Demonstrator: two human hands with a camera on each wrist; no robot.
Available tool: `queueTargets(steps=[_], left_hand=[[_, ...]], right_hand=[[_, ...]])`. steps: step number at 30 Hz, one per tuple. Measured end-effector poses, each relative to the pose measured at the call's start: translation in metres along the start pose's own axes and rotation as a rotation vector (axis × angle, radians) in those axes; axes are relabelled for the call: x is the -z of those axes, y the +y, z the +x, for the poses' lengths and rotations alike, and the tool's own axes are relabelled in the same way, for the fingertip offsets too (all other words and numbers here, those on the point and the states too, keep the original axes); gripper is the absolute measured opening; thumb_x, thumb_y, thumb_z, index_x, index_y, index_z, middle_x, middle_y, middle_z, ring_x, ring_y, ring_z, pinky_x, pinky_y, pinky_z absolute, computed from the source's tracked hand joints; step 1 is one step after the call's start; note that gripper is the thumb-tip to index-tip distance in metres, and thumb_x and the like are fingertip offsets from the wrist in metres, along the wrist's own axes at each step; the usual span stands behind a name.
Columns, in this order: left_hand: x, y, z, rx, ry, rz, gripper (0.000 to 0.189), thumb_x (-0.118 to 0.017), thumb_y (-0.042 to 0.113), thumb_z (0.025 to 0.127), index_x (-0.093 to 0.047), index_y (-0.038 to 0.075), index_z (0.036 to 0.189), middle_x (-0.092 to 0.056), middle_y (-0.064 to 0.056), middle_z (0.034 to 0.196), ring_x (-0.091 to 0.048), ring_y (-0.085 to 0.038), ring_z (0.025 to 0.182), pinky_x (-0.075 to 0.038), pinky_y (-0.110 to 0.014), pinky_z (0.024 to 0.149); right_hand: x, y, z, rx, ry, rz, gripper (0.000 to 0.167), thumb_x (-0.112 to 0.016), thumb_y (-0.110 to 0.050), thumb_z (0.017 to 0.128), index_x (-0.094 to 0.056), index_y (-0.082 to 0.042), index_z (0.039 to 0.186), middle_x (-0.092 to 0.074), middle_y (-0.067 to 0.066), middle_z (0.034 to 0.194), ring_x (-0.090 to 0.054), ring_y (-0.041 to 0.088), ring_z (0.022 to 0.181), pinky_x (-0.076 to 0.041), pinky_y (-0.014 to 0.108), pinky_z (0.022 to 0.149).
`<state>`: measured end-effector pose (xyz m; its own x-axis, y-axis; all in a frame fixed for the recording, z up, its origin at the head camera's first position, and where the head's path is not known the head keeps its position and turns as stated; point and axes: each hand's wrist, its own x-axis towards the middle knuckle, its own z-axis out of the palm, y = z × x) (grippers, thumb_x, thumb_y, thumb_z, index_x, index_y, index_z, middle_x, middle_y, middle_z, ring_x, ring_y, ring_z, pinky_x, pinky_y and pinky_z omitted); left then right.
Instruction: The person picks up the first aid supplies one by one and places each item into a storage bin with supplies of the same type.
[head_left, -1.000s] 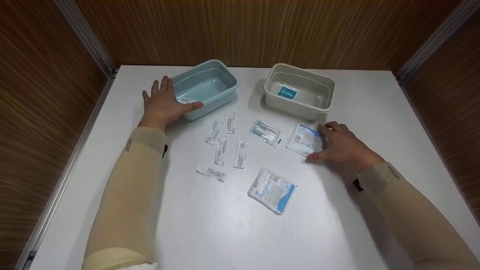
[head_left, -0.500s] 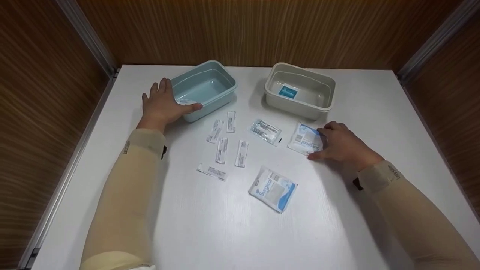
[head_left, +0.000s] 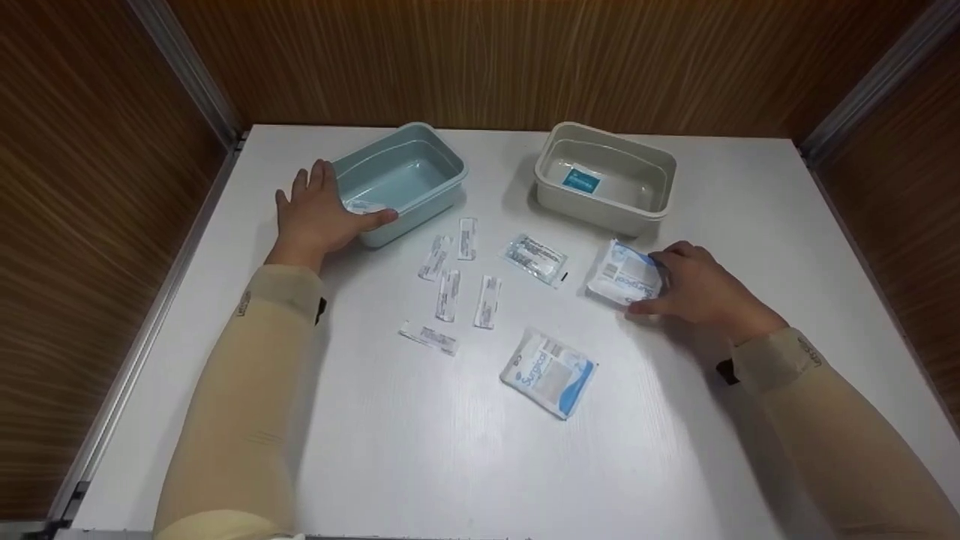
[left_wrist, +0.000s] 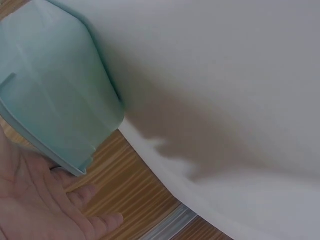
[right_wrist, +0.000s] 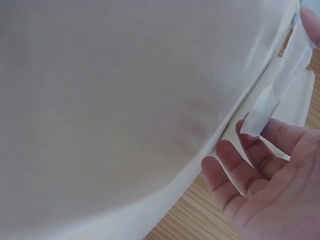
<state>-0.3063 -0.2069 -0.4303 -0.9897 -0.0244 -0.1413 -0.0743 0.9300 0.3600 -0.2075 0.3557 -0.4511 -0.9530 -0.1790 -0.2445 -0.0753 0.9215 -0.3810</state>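
My left hand (head_left: pixel 313 217) rests with spread fingers on the near-left rim of the light blue tub (head_left: pixel 431 196). A small white packet (head_left: pixel 365 206) lies inside that tub, partly behind the hand. In the left wrist view the palm (left_wrist: pixel 30 200) is against the tub's rim, fingers reaching past it. My right hand (head_left: pixel 697 289) pinches a white and blue surgical packet (head_left: pixel 622 274) between thumb and fingers, its edge raised off the table. The right wrist view shows this packet (right_wrist: pixel 277 82) edge-on between thumb and fingers. A second surgical packet (head_left: pixel 551 373) lies flat nearer me.
A beige tub (head_left: pixel 607 208) holding a teal-and-white sachet (head_left: pixel 581 180) stands at the back right. Several slim white sachets (head_left: pixel 448 295) and a clear-edged printed packet (head_left: pixel 536 259) lie mid-table. Wood-grain panels (head_left: pixel 480 64) enclose the white table (head_left: pixel 420 450) at back and sides.
My right hand has closed on the surgical packet and raised it slightly. The light blue tub has shifted a little left with my left hand. The head view has also shifted slightly.
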Motion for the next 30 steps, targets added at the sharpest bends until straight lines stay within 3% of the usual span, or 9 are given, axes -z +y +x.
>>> queueTargets(steps=[6,16,23,30], left_hand=[[0.001,-0.011,-0.003,0.01,-0.002,-0.002,0.16,-0.062,0.104,0.077,0.008,0.004,0.18,0.001,-0.023,0.191,0.001,-0.048,0.178,0.002,-0.078,0.14],[0.004,-0.021,-0.005,0.011,0.017,0.003,0.163,-0.061,0.106,0.076,0.009,0.001,0.179,0.001,-0.024,0.191,0.0,-0.049,0.178,0.0,-0.079,0.139],[0.005,-0.026,-0.011,0.0,0.034,-0.013,0.161,-0.063,0.104,0.078,0.007,0.0,0.179,-0.001,-0.026,0.19,-0.002,-0.051,0.177,-0.003,-0.081,0.138],[0.006,-0.033,-0.018,0.007,0.034,-0.029,0.16,-0.064,0.102,0.08,0.007,-0.001,0.179,-0.001,-0.027,0.19,-0.004,-0.052,0.177,-0.006,-0.081,0.138]], right_hand=[[0.01,-0.007,-0.003,-0.03,0.02,0.051,0.116,-0.099,-0.059,0.082,-0.048,0.0,0.168,-0.043,0.03,0.169,-0.047,0.051,0.148,-0.041,0.078,0.127],[0.034,-0.018,-0.003,0.008,0.118,0.075,0.111,-0.098,-0.057,0.085,-0.049,-0.002,0.168,-0.047,0.023,0.164,-0.047,0.045,0.145,-0.044,0.074,0.123],[0.058,-0.025,0.007,0.034,0.202,0.091,0.108,-0.098,-0.056,0.086,-0.051,-0.002,0.167,-0.047,0.026,0.163,-0.045,0.047,0.144,-0.044,0.072,0.118],[0.082,-0.033,0.026,0.011,0.213,0.092,0.119,-0.094,-0.066,0.086,-0.043,-0.003,0.172,-0.042,0.027,0.17,-0.039,0.048,0.152,-0.039,0.076,0.124]])
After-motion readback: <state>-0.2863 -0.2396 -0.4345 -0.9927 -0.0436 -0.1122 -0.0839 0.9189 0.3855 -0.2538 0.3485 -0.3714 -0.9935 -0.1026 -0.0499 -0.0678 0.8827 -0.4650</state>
